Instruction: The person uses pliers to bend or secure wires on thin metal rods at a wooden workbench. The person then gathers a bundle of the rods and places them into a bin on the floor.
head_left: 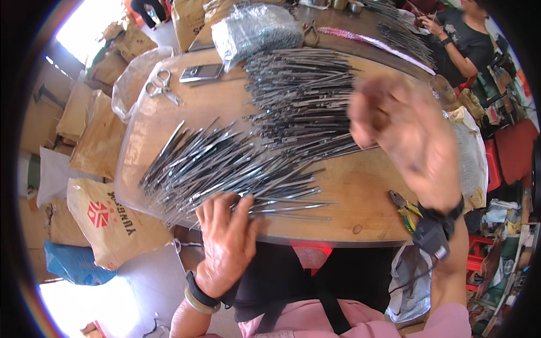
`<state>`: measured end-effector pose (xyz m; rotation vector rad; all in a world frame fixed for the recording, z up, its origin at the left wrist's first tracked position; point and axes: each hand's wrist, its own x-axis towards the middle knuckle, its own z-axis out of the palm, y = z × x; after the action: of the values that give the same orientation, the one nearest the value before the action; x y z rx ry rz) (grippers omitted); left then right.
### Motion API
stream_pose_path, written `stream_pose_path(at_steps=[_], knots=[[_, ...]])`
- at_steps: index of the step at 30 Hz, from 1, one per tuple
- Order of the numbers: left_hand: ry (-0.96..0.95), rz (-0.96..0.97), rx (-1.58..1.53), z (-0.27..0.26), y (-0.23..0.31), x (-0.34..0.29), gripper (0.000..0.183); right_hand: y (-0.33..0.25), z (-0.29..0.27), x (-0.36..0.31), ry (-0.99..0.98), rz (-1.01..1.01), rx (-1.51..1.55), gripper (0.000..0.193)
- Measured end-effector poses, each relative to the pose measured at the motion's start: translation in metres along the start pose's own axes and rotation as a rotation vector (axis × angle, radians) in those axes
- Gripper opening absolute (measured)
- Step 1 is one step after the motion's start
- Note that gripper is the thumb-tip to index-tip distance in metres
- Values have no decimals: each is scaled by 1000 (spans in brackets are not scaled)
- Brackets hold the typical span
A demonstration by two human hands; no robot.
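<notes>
A loose pile of thin dark metal strips [208,163] lies on the left half of the table. My left hand [225,239] rests on its near edge, fingertips touching the strips, fingers somewhat apart; its thumb is blurred. Farther back, a denser stack of similar dark strips [298,96] lies roughly side by side. Raised at the right end of that stack, my right hand [408,132] is smeared by motion, its fingers bent, and whether they hold anything cannot be made out. Pliers [406,211] with yellow-green handles lie by my right wrist.
On the wooden table [360,191] are scissors [162,87], a dark flat rectangular device [201,72] and a clear plastic-wrapped bundle [256,31]. Paper sacks [115,225] stand at the left. Across at the back right, a co-worker [462,42] sits beside more strips [403,42].
</notes>
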<state>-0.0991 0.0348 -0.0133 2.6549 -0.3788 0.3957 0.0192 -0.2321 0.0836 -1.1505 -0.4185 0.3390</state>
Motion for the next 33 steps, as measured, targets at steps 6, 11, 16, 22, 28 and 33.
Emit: stream_pose_path(at_steps=[6, 11, 16, 22, 28, 33], knots=[[-39, 66, -108, 7, 15, -22, 60, 57, 37, 65, -200, -327, -1049, 55], [-34, 101, 28, 21, 7, 9, 56, 85, 80, 125, -295, -343, -892, 59], [0, 184, 15, 18, -47, 12, 33, 130, 111, 156, -466, -482, -1009, 67], [142, 200, 47, 7, -80, -3, 34, 213, 138, 181, -566, -645, -1301, 69], [153, 165, 41, 11, -81, -9, 38, 228, 154, 178, -769, -561, -1274, 63], [203, 167, 138, 13, -81, -28, 40, 195, 122, 142, -925, -382, -1104, 65]])
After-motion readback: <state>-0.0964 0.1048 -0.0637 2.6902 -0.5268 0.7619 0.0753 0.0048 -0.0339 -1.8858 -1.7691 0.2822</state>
